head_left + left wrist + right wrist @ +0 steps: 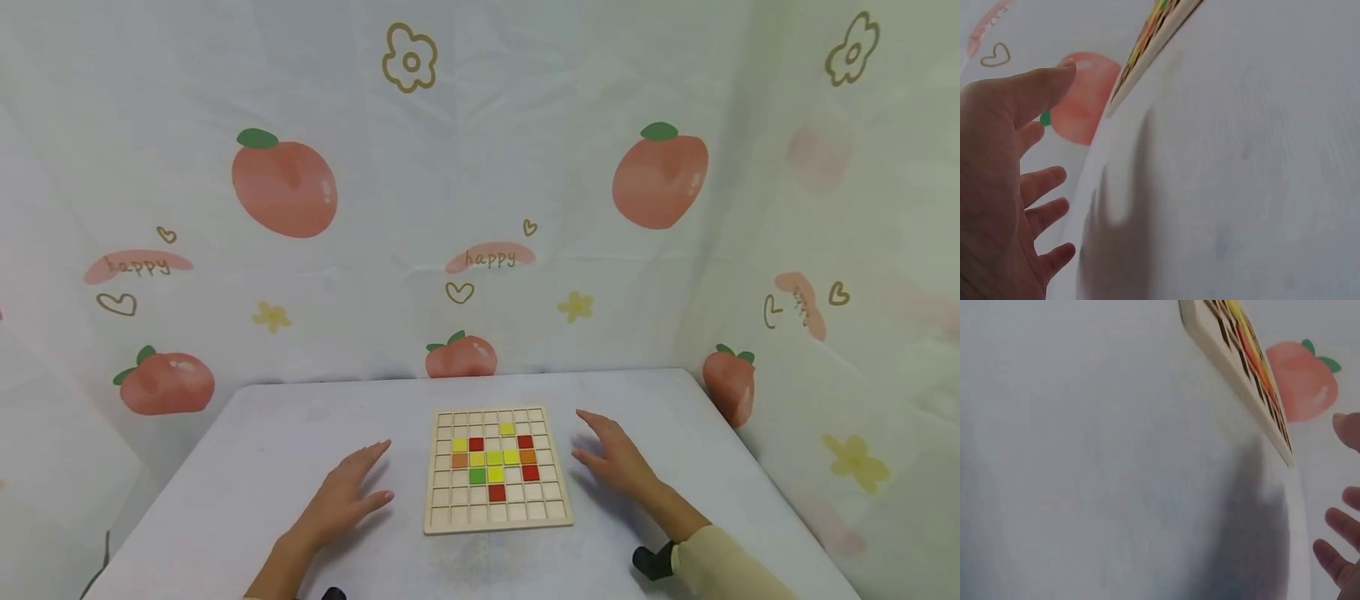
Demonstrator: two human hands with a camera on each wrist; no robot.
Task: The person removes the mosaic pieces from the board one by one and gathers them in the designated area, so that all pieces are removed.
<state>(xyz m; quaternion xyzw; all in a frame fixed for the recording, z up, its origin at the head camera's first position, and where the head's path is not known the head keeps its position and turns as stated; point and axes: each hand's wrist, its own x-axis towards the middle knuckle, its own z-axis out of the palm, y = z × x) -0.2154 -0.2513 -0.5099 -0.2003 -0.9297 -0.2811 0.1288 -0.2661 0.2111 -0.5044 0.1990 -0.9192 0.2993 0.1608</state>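
In the head view, a wooden board point(486, 515) set with coloured squares point(494, 458) lies on the white table point(225, 500), the left hand point(341, 497) near its left side and the right hand point(618, 460) near its right, each with thumb and fingers apart. The left wrist view shows that hand's fingers spread, clear of the board. The right wrist view shows part of the right hand, its fingers also separated.
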